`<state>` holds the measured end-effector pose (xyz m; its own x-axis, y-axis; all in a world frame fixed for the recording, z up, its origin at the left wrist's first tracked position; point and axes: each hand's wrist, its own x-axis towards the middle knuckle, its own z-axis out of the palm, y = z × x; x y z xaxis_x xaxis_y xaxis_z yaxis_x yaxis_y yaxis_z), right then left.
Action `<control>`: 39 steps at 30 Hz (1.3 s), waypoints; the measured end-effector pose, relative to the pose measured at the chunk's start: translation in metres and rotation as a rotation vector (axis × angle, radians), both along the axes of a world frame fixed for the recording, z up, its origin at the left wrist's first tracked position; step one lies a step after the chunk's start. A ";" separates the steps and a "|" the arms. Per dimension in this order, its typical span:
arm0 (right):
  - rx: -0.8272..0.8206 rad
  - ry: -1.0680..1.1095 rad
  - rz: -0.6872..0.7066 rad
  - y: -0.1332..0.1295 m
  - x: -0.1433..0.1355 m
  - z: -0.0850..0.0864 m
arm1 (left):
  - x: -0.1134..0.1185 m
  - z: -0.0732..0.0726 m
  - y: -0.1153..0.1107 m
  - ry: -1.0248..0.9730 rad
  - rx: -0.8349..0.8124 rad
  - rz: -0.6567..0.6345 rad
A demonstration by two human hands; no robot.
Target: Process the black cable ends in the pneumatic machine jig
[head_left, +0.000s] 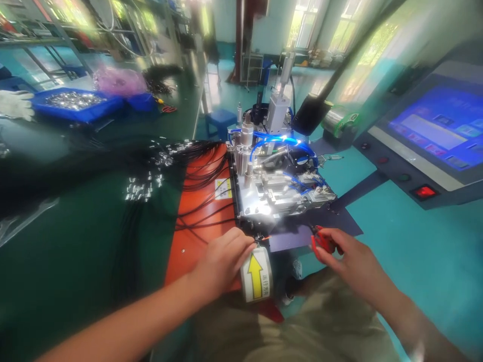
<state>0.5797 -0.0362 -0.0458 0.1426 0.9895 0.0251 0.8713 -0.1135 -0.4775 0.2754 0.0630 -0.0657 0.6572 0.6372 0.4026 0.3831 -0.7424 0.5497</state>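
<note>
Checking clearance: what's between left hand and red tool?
The head view shows an orange-tipped wire in the left hand, then purplish plate; an arrow-marked part below.

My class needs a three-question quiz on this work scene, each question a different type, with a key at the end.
1. True or false: the right hand holds a red-handled tool.
2. What colour is the arrow beside the left hand? A: blue. B: yellow. C: red.
3. Fill in: black ____ lie across part of the orange surface.

Key: 1 true; 2 B; 3 cables.
</note>
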 end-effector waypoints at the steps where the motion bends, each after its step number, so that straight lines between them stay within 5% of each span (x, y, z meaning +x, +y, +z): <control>1: 0.029 -0.020 0.070 -0.002 -0.011 0.007 | 0.000 0.000 0.000 0.000 0.007 0.000; 7: 0.211 -0.200 0.362 0.002 -0.052 0.024 | 0.000 0.004 0.000 0.028 0.027 -0.014; 19: 0.247 -0.282 0.386 0.013 -0.075 0.026 | 0.001 0.002 0.000 0.042 0.054 -0.011; 39: 0.144 -0.336 0.419 0.014 -0.075 0.021 | 0.001 0.002 0.000 0.028 0.082 -0.029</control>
<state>0.5046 -0.0226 -0.0251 -0.3017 0.9429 0.1409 0.9347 0.3217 -0.1509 0.2762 0.0633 -0.0634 0.6865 0.5837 0.4337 0.3752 -0.7952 0.4763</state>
